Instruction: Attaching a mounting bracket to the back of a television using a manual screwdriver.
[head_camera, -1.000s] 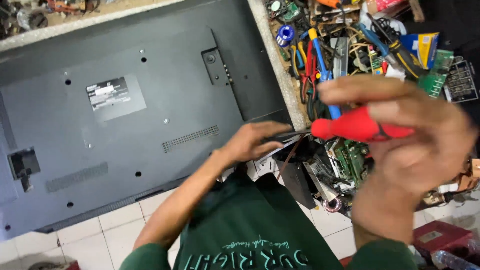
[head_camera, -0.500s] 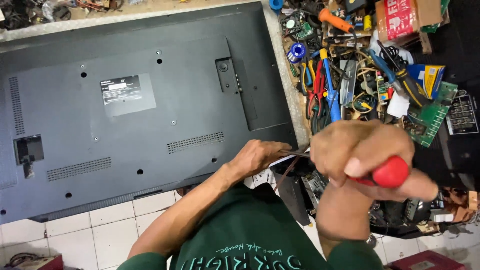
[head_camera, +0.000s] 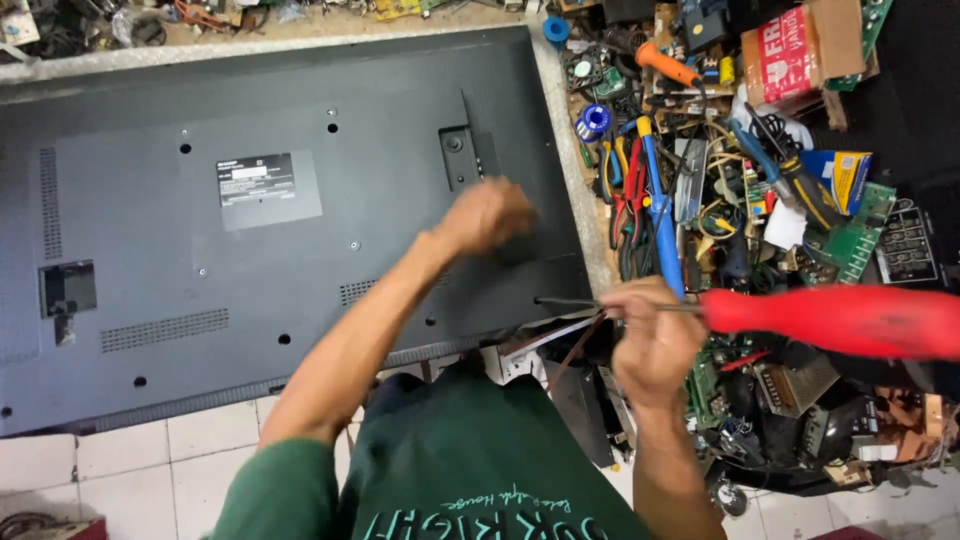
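Observation:
A large flat television (head_camera: 250, 260) lies face down on the tiled floor, its dark grey back panel up. My left hand (head_camera: 488, 214) hovers over the panel's right part near the small square mount block (head_camera: 458, 155); the fingers are curled into a fist and slightly blurred. My right hand (head_camera: 650, 338) grips the metal shaft of a long screwdriver with a red handle (head_camera: 830, 320). The screwdriver lies level, handle to the right, and its tip (head_camera: 542, 300) is at the television's lower right corner.
A dense heap of tools and parts fills the right side: pliers (head_camera: 628, 200), a blue-handled tool (head_camera: 658, 210), green circuit boards (head_camera: 850, 240), a red carton (head_camera: 790, 60) and an orange-handled tool (head_camera: 668, 66). White floor tiles (head_camera: 150, 470) show below the television.
My left hand has lifted from the television's lower right corner and moved up over the back panel. My right hand now holds the shaft instead of the red handle, which points right.

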